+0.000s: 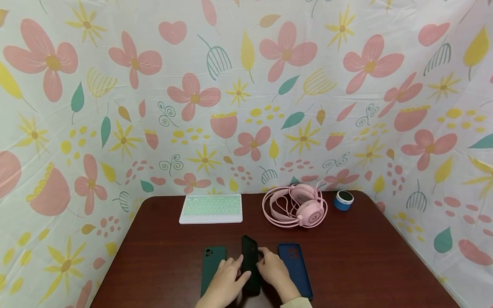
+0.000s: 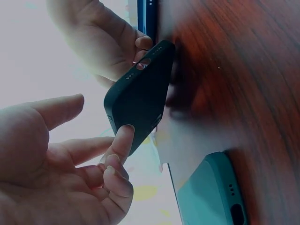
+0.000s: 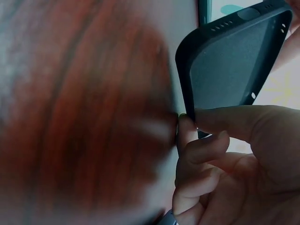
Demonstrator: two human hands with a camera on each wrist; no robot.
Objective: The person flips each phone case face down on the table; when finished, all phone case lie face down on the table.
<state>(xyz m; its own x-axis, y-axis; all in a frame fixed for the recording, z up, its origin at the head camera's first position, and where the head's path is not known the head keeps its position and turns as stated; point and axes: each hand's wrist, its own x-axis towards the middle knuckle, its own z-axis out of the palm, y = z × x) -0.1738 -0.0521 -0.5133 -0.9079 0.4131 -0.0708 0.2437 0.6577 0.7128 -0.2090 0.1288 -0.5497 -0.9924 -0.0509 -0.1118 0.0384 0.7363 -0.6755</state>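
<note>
And here's the black phone case (image 1: 250,265), toward the near edge of the table (image 1: 366,256) and about midway between its left and right edges, tipped up on a slant, camera opening toward the far edge! The right hand (image 1: 274,267) has it, thumb and forefinger pinched on the rim, the hollow inside showing to the right wrist view. Over on the other flank, the left hand (image 1: 227,278) has its fingers loosely spread, one fingertip touching the outer back and the thumb standing well apart in the left wrist view. Whether the case touches the table, I can't tell.

A green phone case (image 1: 212,261) lies flat toward the table's left edge, partly behind the left hand; a blue phone case (image 1: 296,269) lies on the right-edge side, just beside the right hand, a pale sleeve (image 1: 297,303) below.

Up at the far edge: a white keyboard (image 1: 212,209) with green keys left of the middle, pink headphones (image 1: 310,213) right of it, and a blue-and-white cylinder (image 1: 343,202) by the far right corner. Behind everything, a flowered cloth (image 1: 246,51)!
</note>
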